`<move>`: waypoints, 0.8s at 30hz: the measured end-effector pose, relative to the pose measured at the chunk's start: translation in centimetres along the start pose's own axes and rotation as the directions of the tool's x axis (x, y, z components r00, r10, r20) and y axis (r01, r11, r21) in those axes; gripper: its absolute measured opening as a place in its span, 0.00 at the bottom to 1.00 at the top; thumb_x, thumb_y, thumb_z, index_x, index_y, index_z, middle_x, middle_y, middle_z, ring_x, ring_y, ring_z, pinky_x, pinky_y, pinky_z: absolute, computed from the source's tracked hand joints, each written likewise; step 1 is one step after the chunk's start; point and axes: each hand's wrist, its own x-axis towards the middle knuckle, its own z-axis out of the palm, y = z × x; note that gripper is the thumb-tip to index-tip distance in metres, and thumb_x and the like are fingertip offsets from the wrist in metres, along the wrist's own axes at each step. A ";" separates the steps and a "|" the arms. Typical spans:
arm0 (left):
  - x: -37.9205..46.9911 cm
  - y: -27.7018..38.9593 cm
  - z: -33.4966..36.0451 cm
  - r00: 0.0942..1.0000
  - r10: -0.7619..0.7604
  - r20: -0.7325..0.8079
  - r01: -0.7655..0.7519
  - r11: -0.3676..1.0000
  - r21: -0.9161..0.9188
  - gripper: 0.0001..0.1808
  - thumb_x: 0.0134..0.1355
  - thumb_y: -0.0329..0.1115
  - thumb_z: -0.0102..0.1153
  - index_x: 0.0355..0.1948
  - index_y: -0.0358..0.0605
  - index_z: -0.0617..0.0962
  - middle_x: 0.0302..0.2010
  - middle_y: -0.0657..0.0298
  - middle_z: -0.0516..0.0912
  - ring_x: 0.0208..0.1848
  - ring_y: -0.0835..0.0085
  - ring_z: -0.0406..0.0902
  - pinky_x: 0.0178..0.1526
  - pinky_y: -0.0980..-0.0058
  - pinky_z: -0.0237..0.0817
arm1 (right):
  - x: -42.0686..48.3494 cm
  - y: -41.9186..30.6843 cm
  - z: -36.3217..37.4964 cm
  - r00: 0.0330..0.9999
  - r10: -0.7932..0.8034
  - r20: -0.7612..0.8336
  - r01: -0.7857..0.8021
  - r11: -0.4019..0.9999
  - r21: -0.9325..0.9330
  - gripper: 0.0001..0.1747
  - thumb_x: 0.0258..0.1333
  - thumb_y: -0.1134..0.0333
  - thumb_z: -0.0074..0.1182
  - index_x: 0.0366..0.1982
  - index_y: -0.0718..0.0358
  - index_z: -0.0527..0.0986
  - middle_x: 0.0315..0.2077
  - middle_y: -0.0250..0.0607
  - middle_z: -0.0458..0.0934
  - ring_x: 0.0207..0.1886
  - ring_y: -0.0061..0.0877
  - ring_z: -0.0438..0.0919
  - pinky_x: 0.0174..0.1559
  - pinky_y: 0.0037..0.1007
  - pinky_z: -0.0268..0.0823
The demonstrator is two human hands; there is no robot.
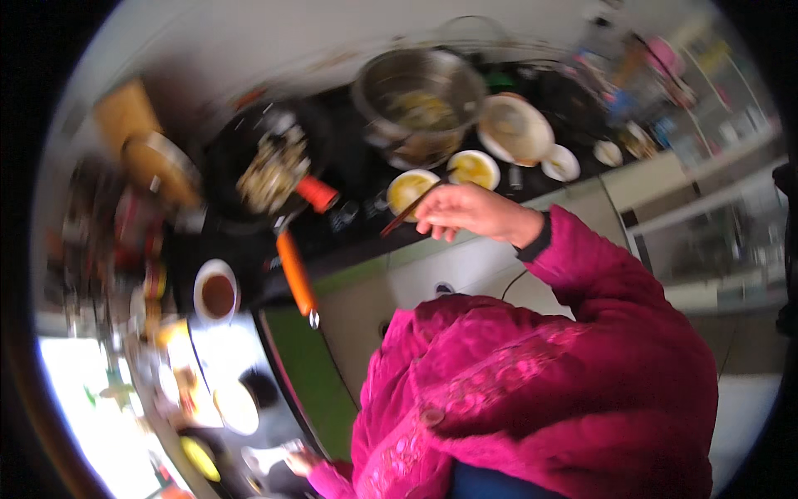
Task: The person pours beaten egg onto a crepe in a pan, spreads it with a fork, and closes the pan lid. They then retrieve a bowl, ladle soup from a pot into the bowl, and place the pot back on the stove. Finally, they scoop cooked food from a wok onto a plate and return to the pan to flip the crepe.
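Note:
My right hand (458, 212) holds a pair of dark reddish chopsticks (405, 216) over the front edge of the cooktop. Close to its fingers are two small bowls (408, 190) with yellow contents; the second bowl (474, 169) sits just behind the hand. At the lower left, my left hand (300, 461) is at a counter, its fingers on a blurred pale object (265, 458) whose kind I cannot make out. A large metal pot (418, 93) with pale food inside stands beyond the bowls. Left of it, a black wok (230, 150) contains light brownish food (274, 168).
A red handle (318, 193) and a long orange handle (296, 274) project from the wok area towards me. A bowl of brown liquid (217, 296) sits at the cooktop's left end. An oval dish (516, 128) and small white dishes (561, 163) stand right of the pot.

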 end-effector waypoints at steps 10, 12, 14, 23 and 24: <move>-1.6 -5.7 9.9 0.882 0.088 0.463 -0.209 0.953 0.217 0.22 0.63 0.39 0.54 0.55 0.39 0.72 0.45 0.54 0.78 0.43 0.63 0.76 0.42 0.67 0.72 | -2.1 -2.7 -18.7 0.844 -0.085 -0.530 -0.023 0.981 -0.194 0.14 0.63 0.64 0.50 0.45 0.67 0.73 0.35 0.37 0.79 0.33 0.18 0.75 0.32 0.20 0.70; -3.0 -6.6 10.9 0.851 0.075 0.519 -0.233 0.941 0.246 0.22 0.63 0.38 0.55 0.55 0.39 0.72 0.45 0.54 0.78 0.43 0.62 0.76 0.42 0.67 0.72 | -1.6 -2.2 -23.0 0.798 -0.069 -0.599 -0.068 0.977 -0.203 0.14 0.62 0.64 0.51 0.44 0.66 0.74 0.34 0.36 0.79 0.33 0.18 0.76 0.32 0.20 0.71; -4.7 -7.9 11.7 0.830 0.061 0.555 -0.252 0.928 0.276 0.22 0.63 0.38 0.55 0.55 0.39 0.72 0.45 0.54 0.78 0.43 0.62 0.76 0.42 0.67 0.72 | -0.8 -1.5 -27.5 0.732 -0.043 -0.680 -0.105 0.979 -0.175 0.14 0.62 0.63 0.51 0.44 0.64 0.74 0.35 0.36 0.79 0.33 0.19 0.76 0.33 0.21 0.71; -12.5 -12.9 12.2 0.820 -0.015 0.572 -0.269 0.873 0.407 0.22 0.62 0.37 0.55 0.55 0.40 0.72 0.46 0.54 0.79 0.43 0.61 0.77 0.42 0.67 0.72 | 9.8 2.6 -44.2 0.644 0.071 -0.762 -0.104 0.995 0.005 0.19 0.58 0.58 0.56 0.42 0.67 0.74 0.31 0.40 0.75 0.31 0.28 0.76 0.34 0.33 0.75; -13.1 -13.4 11.8 0.823 -0.023 0.567 -0.266 0.867 0.422 0.22 0.62 0.37 0.55 0.55 0.40 0.72 0.46 0.54 0.79 0.43 0.61 0.77 0.42 0.67 0.72 | 11.5 3.2 -45.3 0.632 0.098 -0.769 -0.116 0.993 0.031 0.21 0.58 0.58 0.56 0.44 0.68 0.73 0.33 0.42 0.76 0.33 0.30 0.77 0.35 0.34 0.75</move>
